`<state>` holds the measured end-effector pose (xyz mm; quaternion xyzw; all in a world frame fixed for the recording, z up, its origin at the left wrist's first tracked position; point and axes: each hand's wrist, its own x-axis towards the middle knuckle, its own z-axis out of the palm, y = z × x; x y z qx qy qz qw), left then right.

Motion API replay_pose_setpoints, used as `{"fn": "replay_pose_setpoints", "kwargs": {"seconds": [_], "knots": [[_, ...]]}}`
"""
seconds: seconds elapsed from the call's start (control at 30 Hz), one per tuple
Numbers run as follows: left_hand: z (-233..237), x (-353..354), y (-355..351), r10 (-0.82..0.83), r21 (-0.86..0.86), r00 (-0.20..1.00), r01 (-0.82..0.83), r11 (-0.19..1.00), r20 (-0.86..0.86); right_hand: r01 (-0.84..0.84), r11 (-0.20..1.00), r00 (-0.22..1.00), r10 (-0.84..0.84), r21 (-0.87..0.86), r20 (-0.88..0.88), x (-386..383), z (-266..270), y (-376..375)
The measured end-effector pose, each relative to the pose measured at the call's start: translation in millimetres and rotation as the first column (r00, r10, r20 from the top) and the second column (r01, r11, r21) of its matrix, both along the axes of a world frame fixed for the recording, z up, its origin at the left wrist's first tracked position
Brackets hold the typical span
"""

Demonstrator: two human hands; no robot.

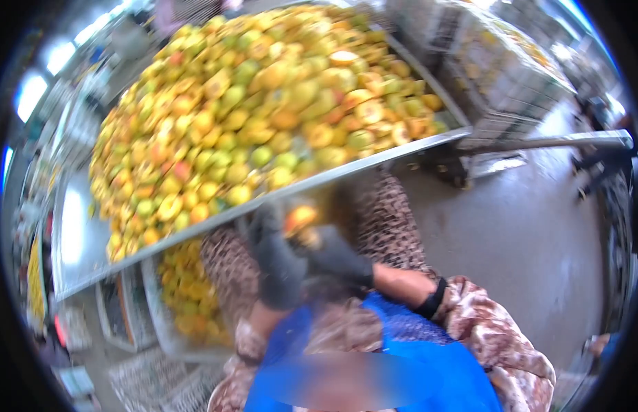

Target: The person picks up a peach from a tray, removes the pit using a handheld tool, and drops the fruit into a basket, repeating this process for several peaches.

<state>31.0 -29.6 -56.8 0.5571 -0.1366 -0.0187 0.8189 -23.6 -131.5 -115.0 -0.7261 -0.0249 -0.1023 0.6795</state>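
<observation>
A large heap of yellow, green and reddish fruit, some pieces cut in half, lies on a metal tray table. Between my hands, just below the tray's front edge, is an orange-red fruit. My left hand, in a dark glove, is beside this fruit on its left; motion smears its fingers. My right hand, also dark-gloved, has its fingers closed at the fruit's lower side, around a small pale piece too blurred to make out.
Below the tray, at the left, stands a bin holding yellow fruit pieces. Stacked crates are at the upper right. A metal bar sticks out to the right over the grey floor. Part of a person shows behind the heap.
</observation>
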Motion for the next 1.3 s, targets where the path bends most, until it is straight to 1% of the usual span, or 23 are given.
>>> {"fn": "replay_pose_setpoints", "kwargs": {"seconds": [0.03, 0.13, 0.23, 0.33, 0.37, 0.43, 0.5, 0.53, 0.57, 0.6, 0.63, 0.67, 0.73, 0.83, 0.87, 0.9, 1.0, 1.07, 1.1, 1.13, 1.2, 1.23, 1.3], "knots": [[14, -5, 0, -0.085, -0.008, 0.996, 0.085, 0.996, -0.015, -0.003, 0.978, 0.994, 0.027, 0.21, -0.108, -2, 6, 4], [30, -15, -2, -0.049, -0.032, 0.989, 0.045, 0.998, -0.143, -0.082, 0.977, 0.973, 0.121, 0.197, -0.196, -5, 30, -2], [57, -26, -4, 0.111, 0.14, 0.991, -0.099, 0.985, -0.078, -0.275, 0.931, 0.797, 0.361, 0.242, -0.485, -9, 56, -9], [75, -37, -1, 0.147, 0.32, 0.988, -0.152, 0.935, 0.039, -0.338, 0.933, 0.856, 0.36, 0.124, -0.371, -16, 63, -10], [67, -35, -2, 0.159, 0.25, 0.986, -0.165, 0.954, 0.044, -0.349, 0.929, 0.862, 0.369, 0.122, -0.348, -20, 66, -10], [77, -36, 5, 0.008, 0.216, 1.0, -0.004, 0.976, -0.016, -0.363, 0.899, 0.835, 0.431, 0.246, -0.341, -25, 72, -9], [80, -39, 8, -0.078, 0.139, 0.993, 0.091, 0.986, -0.094, -0.37, 0.883, 0.873, 0.436, 0.288, -0.218, -21, 47, -6], [67, -30, 11, -0.163, 0.126, 0.986, 0.156, 0.98, 0.046, -0.421, 0.876, 0.853, 0.47, 0.233, -0.226, -23, 38, -13], [57, -31, 12, -0.099, 0.136, 0.991, 0.086, 0.987, 0.089, -0.472, 0.864, 0.832, 0.503, 0.178, -0.234, -24, 40, -19], [52, -34, 9, -0.032, 0.142, 0.989, 0.012, 0.99, 0.145, -0.492, 0.864, 0.852, 0.503, 0.108, -0.142, -21, 44, -23], [62, -43, 8, 0.026, 0.232, 0.951, -0.101, 0.967, 0.307, -0.395, 0.918, 0.917, 0.396, 0.035, -0.05, -19, 50, -16], [68, -50, 4, 0.105, 0.223, 0.878, -0.232, 0.947, 0.467, -0.277, 0.961, 0.959, 0.278, -0.018, 0.047, -21, 59, -8], [85, -58, 4, 0.126, 0.208, 0.87, -0.251, 0.945, 0.477, -0.352, 0.925, 0.92, 0.37, 0.141, -0.127, -30, 90, -11], [84, -60, 8, 0.029, 0.103, 0.986, -0.046, 0.994, 0.165, -0.435, 0.866, 0.775, 0.499, 0.245, -0.388, -35, 108, -23], [82, -56, 7, 0.034, 0.144, 0.966, -0.073, 0.987, 0.257, -0.457, 0.851, 0.711, 0.524, 0.259, -0.468, -34, 111, -26], [78, -52, 7, 0.031, 0.184, 0.94, -0.098, 0.978, 0.339, -0.381, 0.859, 0.852, 0.47, 0.343, -0.23, -42, 111, -16], [76, -52, 7, -0.027, 0.267, 0.912, -0.091, 0.959, 0.409, -0.227, 0.965, 0.949, 0.249, 0.127, -0.195, -47, 105, -11], [76, -52, 10, -0.075, 0.307, 0.922, -0.049, 0.951, 0.38, -0.36, 0.857, 0.851, 0.464, 0.368, -0.247, -45, 94, -20], [75, -56, 7, -0.069, 0.19, 0.976, 0.029, 0.981, 0.208, -0.429, 0.779, 0.785, 0.572, 0.457, -0.238, -44, 86, -24], [73, -56, 9, -0.163, 0.08, 0.984, 0.157, 0.984, 0.076, -0.48, 0.687, 0.711, 0.669, 0.545, -0.216, -44, 80, -28], [69, -54, 8, -0.373, -0.205, 0.915, 0.34, 0.918, -0.152, -0.597, 0.693, 0.666, 0.709, 0.404, -0.233, -37, 93, -48], [67, -48, 5, -0.406, -0.157, 0.908, 0.387, 0.909, -0.109, -0.671, 0.696, 0.677, 0.716, 0.255, -0.174, -29, 76, -53], [59, -33, 0, -0.471, -0.056, 0.882, 0.469, 0.882, -0.03, -0.692, 0.708, 0.675, 0.704, 0.139, -0.223, -22, 76, -60]]}}
